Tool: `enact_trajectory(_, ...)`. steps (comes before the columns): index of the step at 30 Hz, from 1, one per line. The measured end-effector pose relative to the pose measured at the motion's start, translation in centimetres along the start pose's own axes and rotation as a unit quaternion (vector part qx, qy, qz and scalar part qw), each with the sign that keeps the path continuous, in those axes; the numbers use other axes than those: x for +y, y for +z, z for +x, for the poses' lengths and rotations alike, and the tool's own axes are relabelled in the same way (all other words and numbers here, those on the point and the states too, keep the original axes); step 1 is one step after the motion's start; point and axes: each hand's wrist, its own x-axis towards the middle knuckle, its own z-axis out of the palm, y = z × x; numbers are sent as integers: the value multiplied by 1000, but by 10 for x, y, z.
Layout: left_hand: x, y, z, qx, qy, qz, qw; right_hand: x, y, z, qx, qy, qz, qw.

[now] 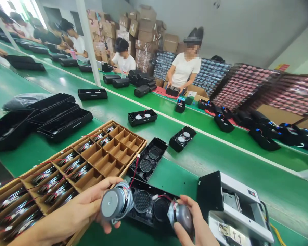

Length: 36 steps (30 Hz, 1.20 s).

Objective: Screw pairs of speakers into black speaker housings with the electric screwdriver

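My left hand (97, 198) is closed around a round metal speaker driver (113, 203), its magnet side facing me and a red wire rising from it to a white plug. In my right hand (195, 222) a second speaker driver (182, 217) is gripped, tilted, with its wire and white connector hanging over the housing. Between and behind both hands lies an open black speaker housing (147, 218) with two round mesh grilles, partly hidden by the drivers. Another open black housing (149, 160) rests just beyond it, its two grilles bare.
A divided cardboard box (113, 159) with several drivers sits at left. Black housings (64, 116) are stacked behind it. A white and black machine (236, 205) stands at right. Housings with drivers (182, 138) lie on the green conveyor (220, 150); a person (183, 68) works across it.
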Motion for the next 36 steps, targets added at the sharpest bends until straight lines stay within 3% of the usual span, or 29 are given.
enact_trajectory(3,-2,2,-3,13,-58,-94,994,-4,5,14,7,-117,-195,974)
enact_trajectory(6,-10,2,-8,32,-116,-144,982,-7,11,23,-16,-279,-317,906)
enact_trajectory(8,-16,2,-11,42,-136,-160,977,-5,13,26,6,-333,-369,868)
enact_trajectory(10,-22,1,-12,46,-142,-167,974,-1,13,26,16,-325,-396,859)
enact_trajectory(14,-27,-5,-12,49,-143,-157,976,1,12,19,-47,-291,-414,861)
enact_trajectory(16,-29,-11,-11,32,-134,-164,977,-3,13,17,-45,-280,-437,854)
enact_trajectory(20,-32,-19,-11,-57,-88,-191,976,-11,14,20,-33,-323,-509,797)
enact_trajectory(24,-30,-18,-10,-68,-75,-123,987,-11,19,25,-21,-346,-566,748)
enact_trajectory(29,-32,-20,-10,-35,-83,-67,994,-6,30,25,38,-316,-583,747)
enact_trajectory(36,-38,-27,-13,-65,-75,-72,992,-16,18,33,-21,-352,-564,747)
